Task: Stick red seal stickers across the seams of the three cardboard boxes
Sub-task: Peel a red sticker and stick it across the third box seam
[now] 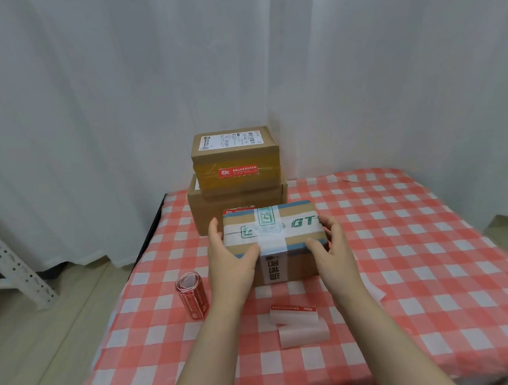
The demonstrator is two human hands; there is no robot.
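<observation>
The sticker roll (190,295) sits loose near the tablecloth's (142,330) left edge, where a nudge from the left forearm could knock it off. The left hand (229,258) and right hand (332,247) each grasp an end of the green-taped cardboard box (271,235), mid-table before the stacked boxes (236,161). Its glossy, wrinkled tape shows no red seal and may hold one poorly

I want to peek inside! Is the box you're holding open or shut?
Shut. White tape crosses the top of the box and runs down its front, sealing it.
</observation>
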